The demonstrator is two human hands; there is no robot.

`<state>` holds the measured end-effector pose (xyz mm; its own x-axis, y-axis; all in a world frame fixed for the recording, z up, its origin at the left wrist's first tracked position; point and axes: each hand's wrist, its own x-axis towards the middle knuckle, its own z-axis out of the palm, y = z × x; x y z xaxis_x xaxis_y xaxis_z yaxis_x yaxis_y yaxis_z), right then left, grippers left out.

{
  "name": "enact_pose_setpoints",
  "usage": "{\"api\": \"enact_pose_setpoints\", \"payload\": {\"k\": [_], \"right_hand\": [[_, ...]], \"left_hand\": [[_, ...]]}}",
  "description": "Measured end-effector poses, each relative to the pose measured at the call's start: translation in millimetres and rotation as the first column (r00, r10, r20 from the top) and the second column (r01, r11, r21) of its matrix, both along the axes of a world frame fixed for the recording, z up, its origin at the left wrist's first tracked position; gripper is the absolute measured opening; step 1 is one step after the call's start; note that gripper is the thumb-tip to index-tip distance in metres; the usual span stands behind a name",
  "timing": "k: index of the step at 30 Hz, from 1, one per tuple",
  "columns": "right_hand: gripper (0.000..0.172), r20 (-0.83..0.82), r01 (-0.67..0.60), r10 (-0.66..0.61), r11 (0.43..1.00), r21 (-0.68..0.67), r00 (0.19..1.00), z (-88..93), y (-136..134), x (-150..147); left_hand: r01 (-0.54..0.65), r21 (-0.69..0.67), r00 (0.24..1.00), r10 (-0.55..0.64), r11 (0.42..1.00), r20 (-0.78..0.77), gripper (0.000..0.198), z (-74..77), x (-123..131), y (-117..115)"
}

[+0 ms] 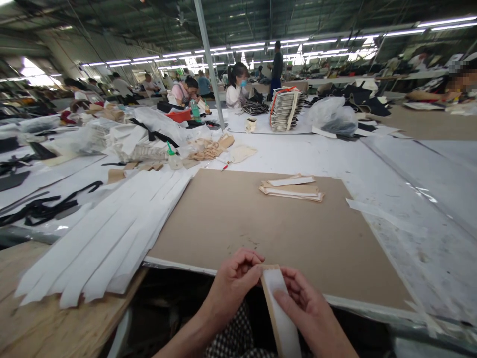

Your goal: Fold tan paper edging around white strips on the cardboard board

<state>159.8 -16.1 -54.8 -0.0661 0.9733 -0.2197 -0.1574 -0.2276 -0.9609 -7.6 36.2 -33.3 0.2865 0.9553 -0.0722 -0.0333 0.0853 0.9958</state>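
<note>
Between my hands, at the near edge of the brown board, is a tan strip with a white facing. My left hand pinches its upper left corner between thumb and fingers. My right hand grips the right edge, thumb flat on the white face and fingers behind. The strip slants down toward my lap, and its lower end runs out of the picture. Farther back on the board lies a small pile of similar tan-and-white strips.
Long white strips are fanned out at the left, over a wooden surface. A green-capped bottle stands behind them. A tied stack of pieces and a clear plastic bag sit farther back. Several people work beyond.
</note>
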Motion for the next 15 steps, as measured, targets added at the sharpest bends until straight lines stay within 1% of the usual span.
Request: {"api": "enact_pose_setpoints", "payload": {"k": [2, 3, 4, 5, 6, 7, 8, 9, 10, 11, 13, 15], "right_hand": [[0.049, 0.156, -0.03, 0.03, 1.0, -0.004, 0.987, -9.7, 14, 6], [0.048, 0.28, -0.041, 0.038, 0.999, 0.003, 0.959, -15.6, 21, 8], [0.045, 0.422, -0.043, 0.026, 0.999, 0.031, 0.906, -22.2, 28, 10], [0.042, 0.565, -0.044, -0.016, 0.995, 0.092, 0.825, -29.1, 35, 10], [0.038, 0.686, -0.058, -0.088, 0.981, 0.186, 0.723, -36.0, 40, 9], [0.034, 0.77, -0.094, -0.181, 0.95, 0.298, 0.611, -42.3, 45, 7], [0.031, 0.816, -0.155, -0.28, 0.901, 0.405, 0.506, -47.9, 49, 4], [0.029, 0.83, -0.231, -0.368, 0.841, 0.49, 0.419, -52.2, 52, 1], [0.029, 0.832, -0.31, -0.427, 0.786, 0.535, 0.355, -55.3, 54, -2], [0.031, 0.836, -0.378, -0.453, 0.748, 0.545, 0.309, -57.0, 56, -4], [0.035, 0.851, -0.456, -0.458, 0.719, 0.524, 0.256, -57.5, 59, -6], [0.036, 0.866, -0.493, -0.444, 0.714, 0.497, 0.23, -55.9, 61, -4]], "left_hand": [[-0.012, 0.055, 0.998, 0.016, 0.998, -0.063, 0.013, -8.5, -1, 15], [-0.007, 0.11, 0.992, 0.02, 0.994, -0.121, 0.011, -13.1, -2, 22], [0.011, 0.176, 0.981, 0.024, 0.984, -0.194, 0.01, -17.8, -4, 29], [0.046, 0.243, 0.96, 0.024, 0.969, -0.278, 0.009, -22.5, -5, 35], [0.096, 0.303, 0.929, 0.024, 0.948, -0.368, 0.01, -27.0, -6, 41], [0.15, 0.354, 0.889, 0.03, 0.923, -0.456, 0.011, -31.4, -8, 45], [0.203, 0.398, 0.845, 0.046, 0.895, -0.534, 0.012, -35.2, -10, 48], [0.248, 0.433, 0.8, 0.07, 0.867, -0.596, 0.012, -38.3, -12, 51], [0.28, 0.459, 0.761, 0.097, 0.843, -0.642, 0.01, -40.6, -14, 53], [0.298, 0.476, 0.734, 0.12, 0.827, -0.669, 0.008, -42.0, -16, 55], [0.298, 0.483, 0.723, 0.135, 0.823, -0.677, 0.014, -42.4, -22, 58], [0.282, 0.467, 0.749, 0.112, 0.838, -0.653, 0.024, -40.7, -26, 60]]}}
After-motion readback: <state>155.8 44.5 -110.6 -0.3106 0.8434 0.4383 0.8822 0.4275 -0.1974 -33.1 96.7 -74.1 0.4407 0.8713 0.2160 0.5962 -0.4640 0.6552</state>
